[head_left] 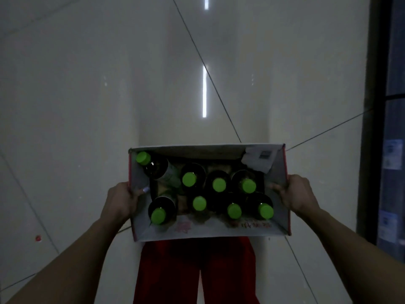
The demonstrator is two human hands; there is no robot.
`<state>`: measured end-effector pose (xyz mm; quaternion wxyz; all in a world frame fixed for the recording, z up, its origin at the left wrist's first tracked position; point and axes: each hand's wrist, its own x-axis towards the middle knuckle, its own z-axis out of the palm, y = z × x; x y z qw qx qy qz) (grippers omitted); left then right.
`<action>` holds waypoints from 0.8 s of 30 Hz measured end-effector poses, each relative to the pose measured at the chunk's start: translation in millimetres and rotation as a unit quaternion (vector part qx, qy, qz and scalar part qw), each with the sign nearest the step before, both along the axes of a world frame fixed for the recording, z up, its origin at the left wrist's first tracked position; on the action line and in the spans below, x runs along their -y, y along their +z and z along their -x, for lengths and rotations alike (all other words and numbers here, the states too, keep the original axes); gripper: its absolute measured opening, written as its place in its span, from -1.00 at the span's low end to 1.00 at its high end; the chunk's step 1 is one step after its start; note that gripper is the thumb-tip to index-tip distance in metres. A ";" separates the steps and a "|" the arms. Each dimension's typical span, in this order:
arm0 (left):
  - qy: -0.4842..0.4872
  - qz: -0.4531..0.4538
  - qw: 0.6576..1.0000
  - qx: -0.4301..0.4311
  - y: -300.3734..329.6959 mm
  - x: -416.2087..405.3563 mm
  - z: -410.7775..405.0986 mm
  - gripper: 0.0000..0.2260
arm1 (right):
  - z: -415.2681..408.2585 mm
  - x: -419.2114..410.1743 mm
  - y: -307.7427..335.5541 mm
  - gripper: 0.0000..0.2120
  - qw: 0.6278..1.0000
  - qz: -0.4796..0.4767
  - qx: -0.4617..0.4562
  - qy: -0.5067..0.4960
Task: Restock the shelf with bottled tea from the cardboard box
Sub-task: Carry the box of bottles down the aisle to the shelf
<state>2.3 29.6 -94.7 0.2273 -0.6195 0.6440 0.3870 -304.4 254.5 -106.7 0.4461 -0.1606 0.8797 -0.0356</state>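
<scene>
A dim, underexposed view looked straight down on an open cardboard box (209, 230) held at waist height over a pale tiled floor (70, 106), its long axis running left to right across the frame. Print on the box's near inner wall was too dark and blurred to read, and the labels on the bottles could not be made out. A dark shelving unit (390, 150) at the right edge was cut off by the frame, its contents only faint pale patches.

The left hand (122, 199) gripped the box's left end wall, thumb curled over the rim to the inside; the right hand (294, 194) clamped the right end wall the same way, fingers beneath hidden by the cardboard.

Inside stood eight dark tea bottles (219, 184) with bright green caps (189, 179), most upright with caps toward the camera. The bottle in the far left corner (153, 166) leaned, cap tilted toward that corner. A torn white flap (258, 160) hung in the far right corner. Red trousers (197, 270) showed below the box, the feet out of view.
</scene>
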 end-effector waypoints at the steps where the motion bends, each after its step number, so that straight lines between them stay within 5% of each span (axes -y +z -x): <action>1: 0.000 -0.007 1.000 0.002 13.6 3.8 2.7 -0.67 | 3.3 2.6 13.2 -0.65 1.000 0.001 0.004 0.002; 17: -0.040 0.052 0.998 -0.010 356.3 44.8 52.1 -0.64 | 59.4 43.9 362.2 -0.65 0.999 0.034 -0.007 -0.026; 24: -0.030 0.054 0.998 -0.026 452.7 57.4 63.3 -0.63 | 72.1 51.9 461.4 -0.57 0.998 0.048 -0.041 -0.030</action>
